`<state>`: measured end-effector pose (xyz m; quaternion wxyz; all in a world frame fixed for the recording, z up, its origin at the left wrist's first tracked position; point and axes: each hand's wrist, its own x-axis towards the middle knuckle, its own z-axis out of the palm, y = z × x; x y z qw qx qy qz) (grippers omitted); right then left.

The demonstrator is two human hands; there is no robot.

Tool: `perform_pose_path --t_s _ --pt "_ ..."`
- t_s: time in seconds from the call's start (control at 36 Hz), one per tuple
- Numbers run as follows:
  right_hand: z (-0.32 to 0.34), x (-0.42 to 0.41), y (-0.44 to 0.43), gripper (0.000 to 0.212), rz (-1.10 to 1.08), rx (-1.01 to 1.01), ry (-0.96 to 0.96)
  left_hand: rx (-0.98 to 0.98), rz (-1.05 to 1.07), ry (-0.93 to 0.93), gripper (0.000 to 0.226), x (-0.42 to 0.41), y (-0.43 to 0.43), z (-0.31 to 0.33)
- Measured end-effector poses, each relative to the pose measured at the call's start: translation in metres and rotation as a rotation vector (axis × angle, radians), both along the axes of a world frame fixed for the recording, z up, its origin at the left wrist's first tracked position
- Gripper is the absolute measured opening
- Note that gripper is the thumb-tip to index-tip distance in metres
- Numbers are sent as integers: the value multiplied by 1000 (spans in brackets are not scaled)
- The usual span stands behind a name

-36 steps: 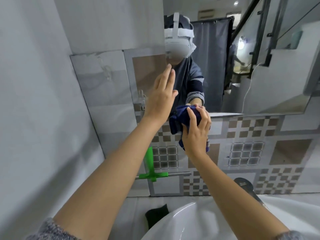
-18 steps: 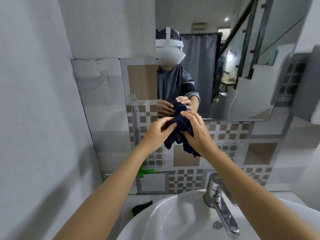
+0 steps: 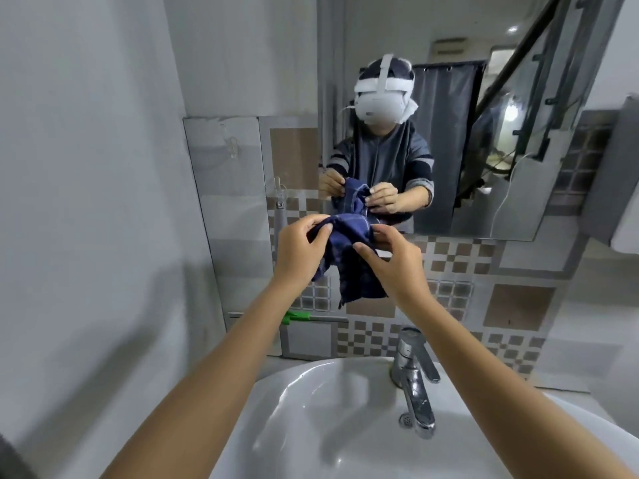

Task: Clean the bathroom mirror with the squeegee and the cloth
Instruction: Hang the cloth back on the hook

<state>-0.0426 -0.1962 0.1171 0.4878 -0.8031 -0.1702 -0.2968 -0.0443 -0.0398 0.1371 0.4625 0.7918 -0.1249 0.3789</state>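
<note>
Dark blue checked cloth [image 3: 349,250] hangs bunched between a person's two hands, raised in front of the tiled wall just below the mirror [image 3: 449,98]. The left hand [image 3: 301,250] pinches the cloth's upper left fold between thumb and fingers. The right hand [image 3: 390,261] grips its right side, fingers curled over the fabric. Loose ends droop below both hands, above the white sink [image 3: 311,409] and its chrome tap [image 3: 415,382]. A green squeegee [image 3: 297,318] shows partly behind the left forearm, low against the wall, apart from both hands.
</note>
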Motion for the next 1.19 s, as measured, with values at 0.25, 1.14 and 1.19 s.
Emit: perform_pose_path --t_s 0.25,1.14,1.19 --pt "10 -1 32 22 193 -36 30 -65 -67 154 18 -51 31 -30" --pt "96 49 147 20 292 -357 -93 145 -103 81 29 2 188 31" --pt "98 51 148 20 272 -370 -64 161 -79 59 29 8 189 34"
